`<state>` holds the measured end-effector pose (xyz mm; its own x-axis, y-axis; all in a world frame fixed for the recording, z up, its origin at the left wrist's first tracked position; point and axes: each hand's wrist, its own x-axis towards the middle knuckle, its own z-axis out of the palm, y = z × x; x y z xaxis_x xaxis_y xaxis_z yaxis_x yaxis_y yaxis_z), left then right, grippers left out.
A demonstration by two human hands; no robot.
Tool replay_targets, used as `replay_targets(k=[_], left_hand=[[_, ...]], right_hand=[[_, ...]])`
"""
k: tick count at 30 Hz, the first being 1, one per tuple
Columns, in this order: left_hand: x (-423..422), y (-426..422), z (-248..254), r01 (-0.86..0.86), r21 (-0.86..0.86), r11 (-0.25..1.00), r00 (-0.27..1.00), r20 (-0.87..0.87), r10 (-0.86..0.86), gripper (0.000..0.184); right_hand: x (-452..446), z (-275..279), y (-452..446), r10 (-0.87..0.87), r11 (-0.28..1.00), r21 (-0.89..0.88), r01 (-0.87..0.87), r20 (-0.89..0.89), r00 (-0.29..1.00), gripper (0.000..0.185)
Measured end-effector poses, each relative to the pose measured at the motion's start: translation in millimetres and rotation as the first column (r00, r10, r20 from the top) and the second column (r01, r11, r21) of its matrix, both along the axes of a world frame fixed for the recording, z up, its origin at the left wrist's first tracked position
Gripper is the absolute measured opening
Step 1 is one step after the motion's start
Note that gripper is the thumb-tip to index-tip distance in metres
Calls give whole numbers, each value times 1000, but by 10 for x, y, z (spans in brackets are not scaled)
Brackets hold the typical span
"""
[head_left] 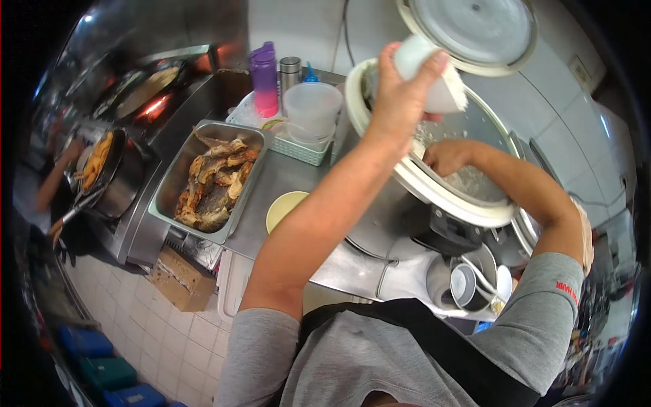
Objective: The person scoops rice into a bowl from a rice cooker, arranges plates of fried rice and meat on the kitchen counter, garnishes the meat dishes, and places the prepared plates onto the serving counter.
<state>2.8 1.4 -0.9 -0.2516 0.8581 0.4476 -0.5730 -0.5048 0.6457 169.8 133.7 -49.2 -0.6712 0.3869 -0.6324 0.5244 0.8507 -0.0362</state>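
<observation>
My left hand is wrapped around a white cup, raised over the near-left part of a large rice cooker. The cup is tipped on its side, with white rice packed at its mouth. My right hand reaches down inside the cooker, fingers curled, close to the cooked rice. Whatever those fingers grip is hidden. Behind the pot the cooker's round lid stands raised.
Left of the cooker, a steel tray holds fried fish pieces; a yellow bowl, purple-pink bottle and plastic tub are nearby. Metal pots sit in front. At far left, another person's hand is near a pan.
</observation>
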Motion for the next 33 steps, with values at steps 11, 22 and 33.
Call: replay_targets(k=[11,22,33], left_hand=[[22,-31,13,-22,-63,998,998,-66,18,81],[26,71,41,-14,-250,968,991,-134,-20,81],[1,-7,39,95,-155,983,977,-174,-121,64]], right_hand=[[915,1342,-267,-594,772,-190,607,-557,580,23],[-73,795,-1007,34,667,528,526,-727,686,33],[258,1152,-1192,158,800,435,413,-818,554,45]])
